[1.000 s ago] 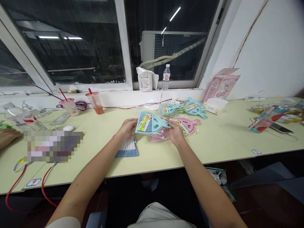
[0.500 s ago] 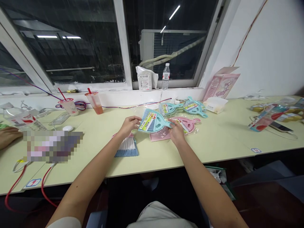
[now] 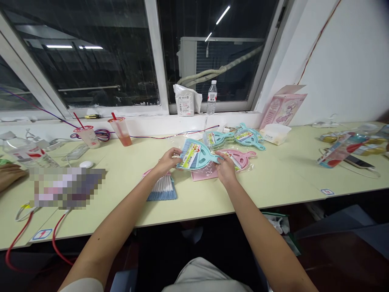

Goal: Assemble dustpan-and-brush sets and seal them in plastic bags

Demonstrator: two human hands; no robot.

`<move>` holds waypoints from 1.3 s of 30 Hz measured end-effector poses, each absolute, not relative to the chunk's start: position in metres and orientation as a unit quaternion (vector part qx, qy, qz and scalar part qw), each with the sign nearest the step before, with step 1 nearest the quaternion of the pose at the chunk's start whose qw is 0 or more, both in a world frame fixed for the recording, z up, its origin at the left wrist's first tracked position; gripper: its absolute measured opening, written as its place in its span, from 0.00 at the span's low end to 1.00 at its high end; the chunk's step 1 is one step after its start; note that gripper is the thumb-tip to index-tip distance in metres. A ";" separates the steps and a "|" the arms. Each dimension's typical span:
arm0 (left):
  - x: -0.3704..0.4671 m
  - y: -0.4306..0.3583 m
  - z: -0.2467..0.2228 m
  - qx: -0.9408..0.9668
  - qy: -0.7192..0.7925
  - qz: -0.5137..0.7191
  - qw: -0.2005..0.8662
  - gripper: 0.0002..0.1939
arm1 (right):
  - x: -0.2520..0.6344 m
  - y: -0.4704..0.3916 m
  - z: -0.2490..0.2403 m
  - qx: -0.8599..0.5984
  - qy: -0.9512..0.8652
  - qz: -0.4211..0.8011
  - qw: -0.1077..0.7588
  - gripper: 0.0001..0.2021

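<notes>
Above bare tabletop (image 3: 197,194), both hands grip the teal dustpan pack (image 3: 194,154) by its side edges: left hand (image 3: 166,161), right hand (image 3: 225,168).

On the bench (image 3: 273,182), I hold a packaged dustpan (image 3: 196,155) between my left grip (image 3: 166,163) and right grip (image 3: 225,169). A brush (image 3: 162,189) lies below my left grip. Another packaged dustpan (image 3: 240,159) lies just right of the held one; a stack of dustpans (image 3: 234,138) sits behind it. Two cups (image 3: 105,134) stand far left, near the sill; a bottle (image 3: 212,97) stands on the sill behind.
</notes>
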State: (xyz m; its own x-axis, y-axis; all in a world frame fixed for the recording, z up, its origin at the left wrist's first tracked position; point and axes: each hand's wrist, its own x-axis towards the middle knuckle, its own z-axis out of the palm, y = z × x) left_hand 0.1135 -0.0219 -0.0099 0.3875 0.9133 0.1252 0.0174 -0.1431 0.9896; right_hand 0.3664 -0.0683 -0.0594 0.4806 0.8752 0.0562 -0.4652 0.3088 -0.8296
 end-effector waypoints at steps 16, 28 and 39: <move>0.118 -0.022 -0.017 0.637 0.364 0.406 0.544 0.18 | 0.364 -0.069 -0.059 -0.389 -0.256 0.457 0.758 0.12; 0.120 -0.037 0.000 0.660 0.393 0.385 0.512 0.16 | 0.362 -0.072 -0.056 -0.385 -0.265 0.465 0.752 0.11; 0.116 -0.032 -0.002 0.640 0.373 0.389 0.548 0.14 | 0.362 -0.071 -0.057 -0.391 -0.272 0.456 0.752 0.11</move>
State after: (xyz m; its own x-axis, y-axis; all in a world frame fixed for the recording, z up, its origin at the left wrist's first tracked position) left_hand 0.1163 -0.0322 -0.0017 0.4198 0.9032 0.0892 0.0511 -0.1217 0.9913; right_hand 0.3622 -0.0711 -0.0575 0.4350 0.8989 0.0528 -0.4731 0.2781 -0.8359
